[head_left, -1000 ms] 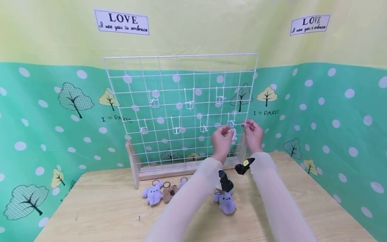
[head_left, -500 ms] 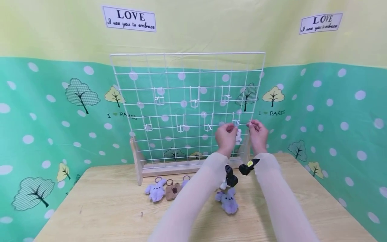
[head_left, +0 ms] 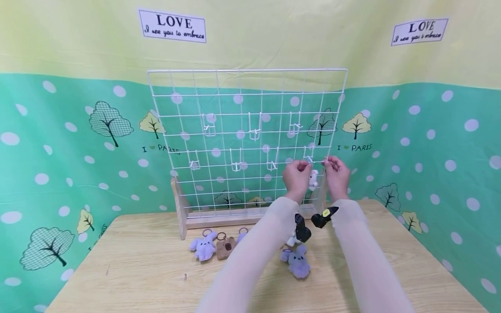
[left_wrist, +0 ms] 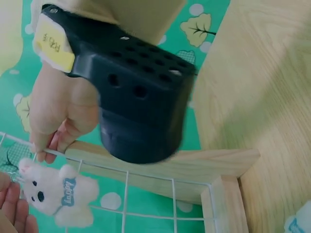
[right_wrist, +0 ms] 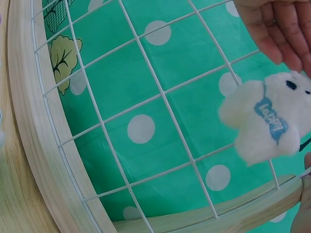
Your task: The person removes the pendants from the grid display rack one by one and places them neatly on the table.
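Note:
A white plush bear keychain (head_left: 313, 179) hangs upright at the lower right of a white wire grid (head_left: 247, 70); a blue patch shows on its front in the left wrist view. Just above the bear is a small wire hook (head_left: 309, 159). My left hand (head_left: 296, 180) pinches at the keychain's top beside this hook, its ring hidden by fingertips. In the right wrist view, the left fingers (right_wrist: 286, 29) lie close over the bear's head. My right hand (head_left: 337, 177) grips the grid's right edge wire with thumb and fingers, to the right of the bear.
Several more hooks, such as one hook (head_left: 255, 132), hang on the grid. A wooden stand (head_left: 223, 221) carries it. On the table (head_left: 137, 278) lie purple plush keychains (head_left: 204, 248), a brown one (head_left: 225, 248) and, partly hidden, a white one (head_left: 291, 240).
The head view has shifted, so the scene sits slightly farther right. More of the white bear shows beside my left hand. Both hands stay at nearly the same spots on the grid.

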`<move>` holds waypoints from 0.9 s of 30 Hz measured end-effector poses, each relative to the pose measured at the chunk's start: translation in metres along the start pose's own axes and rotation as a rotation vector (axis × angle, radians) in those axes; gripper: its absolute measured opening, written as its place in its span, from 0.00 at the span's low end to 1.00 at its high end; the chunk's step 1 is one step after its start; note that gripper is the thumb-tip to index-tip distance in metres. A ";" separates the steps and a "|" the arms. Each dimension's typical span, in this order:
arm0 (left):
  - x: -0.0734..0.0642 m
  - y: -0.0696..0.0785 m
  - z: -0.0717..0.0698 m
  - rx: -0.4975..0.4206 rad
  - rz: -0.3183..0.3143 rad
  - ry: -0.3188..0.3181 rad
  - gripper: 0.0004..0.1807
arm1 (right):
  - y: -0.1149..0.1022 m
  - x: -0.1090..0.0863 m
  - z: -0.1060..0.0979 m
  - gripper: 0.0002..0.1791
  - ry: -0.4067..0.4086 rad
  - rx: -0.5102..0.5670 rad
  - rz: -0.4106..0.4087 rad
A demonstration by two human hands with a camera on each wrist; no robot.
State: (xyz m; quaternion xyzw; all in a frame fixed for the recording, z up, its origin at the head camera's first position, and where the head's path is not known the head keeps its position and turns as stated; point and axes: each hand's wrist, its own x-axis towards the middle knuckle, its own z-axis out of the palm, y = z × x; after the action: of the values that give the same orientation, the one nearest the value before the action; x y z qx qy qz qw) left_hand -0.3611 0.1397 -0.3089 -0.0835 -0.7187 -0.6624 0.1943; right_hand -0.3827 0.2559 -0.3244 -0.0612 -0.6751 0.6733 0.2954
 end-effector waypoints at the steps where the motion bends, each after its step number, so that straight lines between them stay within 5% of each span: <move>1: -0.001 0.000 -0.001 -0.009 0.005 -0.009 0.04 | 0.000 0.000 0.000 0.18 0.001 -0.009 -0.001; 16: -0.020 0.004 -0.026 -0.102 0.093 -0.085 0.05 | 0.001 0.000 -0.002 0.19 -0.023 -0.030 -0.014; 27: -0.055 -0.002 -0.084 -0.192 0.020 -0.152 0.07 | 0.001 0.002 -0.002 0.18 -0.025 0.011 -0.007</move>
State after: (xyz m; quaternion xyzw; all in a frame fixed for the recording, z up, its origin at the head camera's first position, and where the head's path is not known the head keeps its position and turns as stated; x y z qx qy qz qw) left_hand -0.2975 0.0646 -0.3288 -0.1589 -0.6638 -0.7179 0.1371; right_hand -0.3833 0.2589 -0.3245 -0.0488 -0.6751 0.6768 0.2895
